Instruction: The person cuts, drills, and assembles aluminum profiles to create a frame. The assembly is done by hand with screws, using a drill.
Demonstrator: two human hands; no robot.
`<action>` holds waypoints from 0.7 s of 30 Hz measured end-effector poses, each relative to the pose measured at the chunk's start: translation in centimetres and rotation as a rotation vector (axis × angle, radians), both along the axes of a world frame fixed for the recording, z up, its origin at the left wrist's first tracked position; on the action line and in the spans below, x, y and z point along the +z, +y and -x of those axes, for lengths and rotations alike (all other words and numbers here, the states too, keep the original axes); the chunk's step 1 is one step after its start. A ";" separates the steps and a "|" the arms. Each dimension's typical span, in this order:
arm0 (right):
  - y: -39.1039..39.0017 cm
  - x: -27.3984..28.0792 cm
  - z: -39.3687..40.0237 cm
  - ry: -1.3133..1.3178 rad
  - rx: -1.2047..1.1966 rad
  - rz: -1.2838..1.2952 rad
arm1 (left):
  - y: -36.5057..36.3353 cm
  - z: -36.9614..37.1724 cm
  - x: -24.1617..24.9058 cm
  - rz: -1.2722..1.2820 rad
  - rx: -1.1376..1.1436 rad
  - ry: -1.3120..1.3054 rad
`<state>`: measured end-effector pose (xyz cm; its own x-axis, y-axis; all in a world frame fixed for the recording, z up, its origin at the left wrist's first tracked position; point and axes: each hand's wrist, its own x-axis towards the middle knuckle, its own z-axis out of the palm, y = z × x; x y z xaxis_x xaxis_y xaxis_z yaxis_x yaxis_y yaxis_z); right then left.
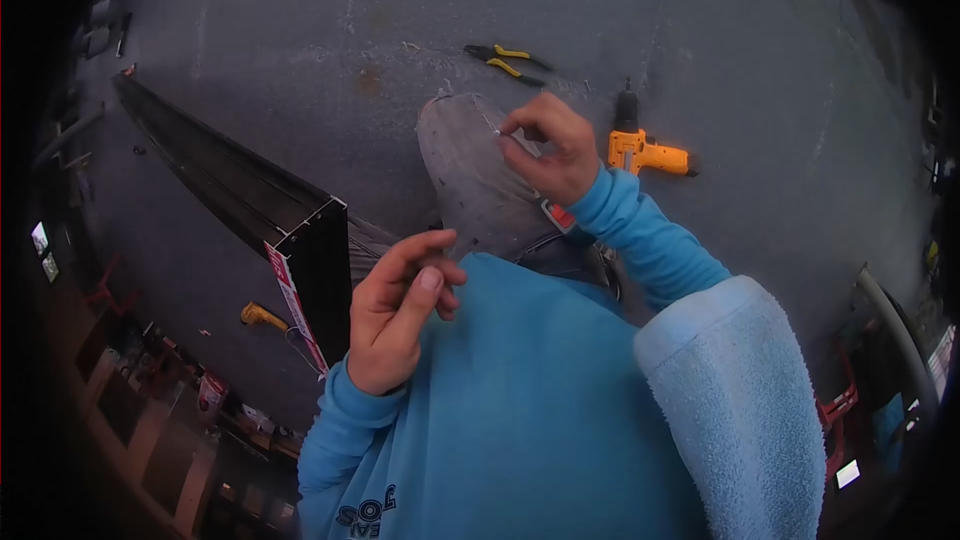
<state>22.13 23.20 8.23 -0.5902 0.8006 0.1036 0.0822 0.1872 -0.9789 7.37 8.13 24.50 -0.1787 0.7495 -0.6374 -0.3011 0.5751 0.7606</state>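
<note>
My right hand (552, 147) is raised over the grey trouser knee (465, 155), thumb and forefinger pinched together. A tiny pale sliver shows at the fingertips, too small to name. In front of my blue shirt, my left hand (400, 315) is held with its fingers loosely bent and apart, and nothing shows in it. Beside it stands the end of a long black channel-shaped piece (305, 240) that stretches away to the far left. An orange cordless drill (640, 152) lies right of my right hand. Pliers with yellow and black handles (505, 62) lie beyond it.
A yellow power tool (263, 316) lies on the grey floor left of the black piece. A light blue towel (735, 400) hangs over my right side. Red chairs (840, 395) and a curved pipe (895, 325) are at the right edge. Assorted clutter lines the left edge.
</note>
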 end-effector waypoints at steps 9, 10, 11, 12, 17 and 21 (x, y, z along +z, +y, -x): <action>-2.0 4.7 -3.5 0.005 0.073 -0.200 | 3.2 -3.0 -6.9 0.065 0.157 -0.449; -1.9 4.8 -3.8 -0.059 0.134 -0.237 | 3.1 -3.0 -7.2 0.066 0.166 -0.427; -1.5 5.0 -4.4 -0.031 0.143 -0.229 | 2.8 -3.0 -7.4 0.111 0.187 -0.502; -1.1 5.2 -5.3 -0.054 0.250 -0.296 | 2.4 -3.0 -7.6 0.159 0.209 -0.578; -2.1 5.0 -8.5 -0.140 0.401 -0.440 | 1.8 -5.1 -9.0 0.168 0.203 -0.699; -1.5 4.7 -10.4 -0.175 0.341 -0.352 | 2.4 -5.2 -8.5 0.155 0.114 -0.706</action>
